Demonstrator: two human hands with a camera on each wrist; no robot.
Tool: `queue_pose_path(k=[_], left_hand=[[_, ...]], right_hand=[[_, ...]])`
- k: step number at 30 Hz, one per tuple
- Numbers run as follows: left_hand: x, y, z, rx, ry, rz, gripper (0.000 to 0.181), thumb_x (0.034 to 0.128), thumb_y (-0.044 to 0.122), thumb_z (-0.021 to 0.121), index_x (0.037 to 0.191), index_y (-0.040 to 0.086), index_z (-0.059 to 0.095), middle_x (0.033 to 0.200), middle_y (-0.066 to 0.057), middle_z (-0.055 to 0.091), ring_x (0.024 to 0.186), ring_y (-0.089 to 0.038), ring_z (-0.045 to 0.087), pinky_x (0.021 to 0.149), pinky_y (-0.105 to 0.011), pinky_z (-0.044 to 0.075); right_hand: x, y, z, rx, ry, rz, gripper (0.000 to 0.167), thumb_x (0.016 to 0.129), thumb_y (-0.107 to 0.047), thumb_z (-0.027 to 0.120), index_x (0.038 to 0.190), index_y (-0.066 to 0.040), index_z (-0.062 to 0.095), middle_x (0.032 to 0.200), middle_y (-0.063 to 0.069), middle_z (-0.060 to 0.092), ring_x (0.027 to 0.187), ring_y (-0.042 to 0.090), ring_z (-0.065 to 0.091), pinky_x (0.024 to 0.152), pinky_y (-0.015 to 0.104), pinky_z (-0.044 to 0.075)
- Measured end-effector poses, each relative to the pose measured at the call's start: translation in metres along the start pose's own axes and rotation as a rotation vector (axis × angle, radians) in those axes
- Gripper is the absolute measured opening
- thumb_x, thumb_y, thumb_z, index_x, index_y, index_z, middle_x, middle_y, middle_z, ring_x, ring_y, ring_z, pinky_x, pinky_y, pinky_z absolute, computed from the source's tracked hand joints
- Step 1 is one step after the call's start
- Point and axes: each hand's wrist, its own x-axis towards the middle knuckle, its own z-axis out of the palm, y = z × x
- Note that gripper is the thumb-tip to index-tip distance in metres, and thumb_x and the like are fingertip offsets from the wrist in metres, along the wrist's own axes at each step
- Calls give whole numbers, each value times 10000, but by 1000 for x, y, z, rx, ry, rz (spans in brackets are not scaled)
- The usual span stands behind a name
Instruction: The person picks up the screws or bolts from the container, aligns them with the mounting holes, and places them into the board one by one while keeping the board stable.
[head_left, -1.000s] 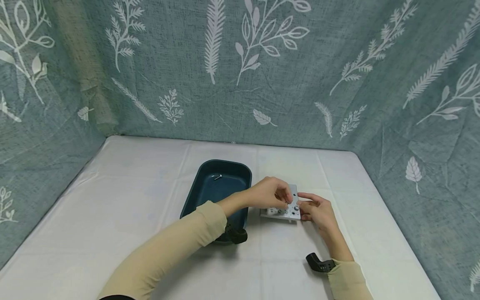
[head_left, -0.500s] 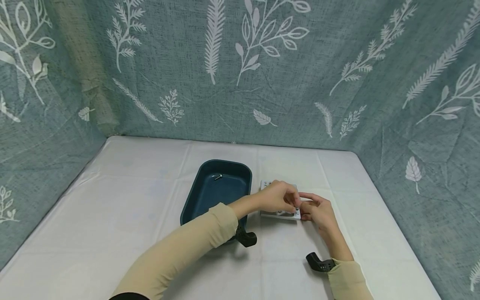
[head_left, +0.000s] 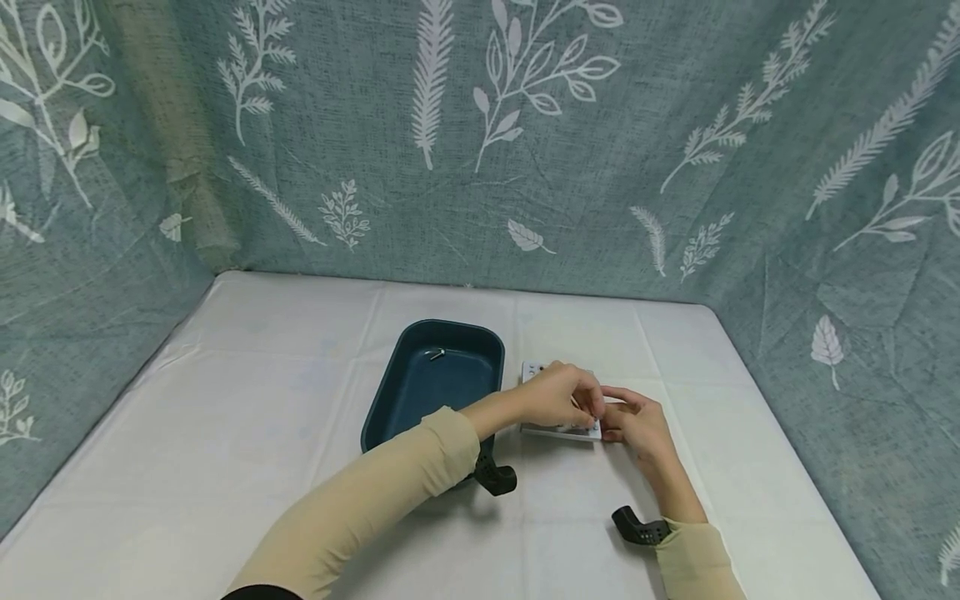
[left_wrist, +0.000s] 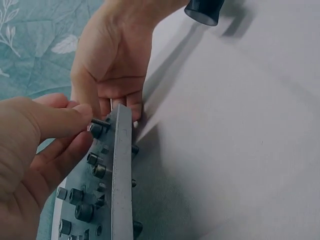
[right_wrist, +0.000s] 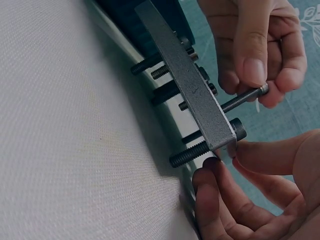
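Observation:
A light grey metal plate (head_left: pixel 551 432) studded with several socket-head screws is raised off the cloth on the right, screw ends sticking out beneath. Over its near right corner, my left hand (head_left: pixel 558 395) pinches a thin long screw (right_wrist: pixel 243 99) between thumb and fingers. The screw's shaft meets the plate's upper face next to a thicker screw (right_wrist: pixel 239 129); how deep it sits I cannot tell. My right hand (head_left: pixel 637 427) grips that end of the plate, thumb above and fingers below in the right wrist view.
Left of the plate stands a dark blue tray (head_left: pixel 377 400), with a loose screw (head_left: pixel 437 354) in its far part. My left forearm (head_left: pixel 390 467) crosses the tray's near right corner. A white cloth (head_left: pixel 225 417) covers the table, and a patterned curtain (head_left: pixel 360 275) hangs behind.
My left hand has moved right along the plate to its near right corner, then shifted only slightly. The right hand has kept its place.

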Motion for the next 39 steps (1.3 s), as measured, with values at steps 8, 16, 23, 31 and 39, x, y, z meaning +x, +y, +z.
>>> queue_pose_path(k=[8, 16, 23, 31, 39], left_hand=[[0, 1, -1, 59, -13, -23, 116, 817, -31, 782, 856, 51, 710, 816, 22, 692, 750, 1, 624, 712, -146, 495], [-1, 0, 5, 122, -61, 32, 120, 855, -8, 751, 800, 93, 719, 764, 74, 674, 731, 29, 603, 698, -132, 476], [-2, 0, 6, 142, -62, 7, 135, 883, -26, 707, 826, 96, 718, 782, 83, 668, 748, 18, 601, 701, -135, 471], [-1, -1, 7, 205, -7, -21, 150, 864, -59, 692, 861, 91, 686, 796, 77, 655, 775, -22, 620, 713, -141, 460], [-16, 7, -12, 183, 108, 12, 45, 950, 76, 653, 966, 99, 689, 907, 43, 678, 848, -40, 611, 763, -201, 490]], right_hand=[[1, 1, 0, -18, -1, -2, 364, 885, 37, 611, 1249, 38, 630, 890, 97, 708, 702, 178, 652, 577, 276, 550], [-1, 1, 0, -2, -11, 2, 387, 878, 49, 605, 1265, 44, 617, 884, 96, 709, 676, 182, 631, 578, 280, 547], [0, 0, -1, -6, -9, 3, 388, 885, 38, 610, 1272, 38, 613, 898, 98, 709, 685, 184, 631, 580, 280, 547], [0, 0, -1, -9, -8, 1, 366, 899, 21, 614, 1264, 37, 623, 903, 94, 704, 706, 166, 651, 577, 267, 548], [1, 1, 2, -2, -7, -1, 356, 904, 7, 637, 1259, 37, 626, 907, 113, 707, 719, 185, 662, 577, 275, 548]])
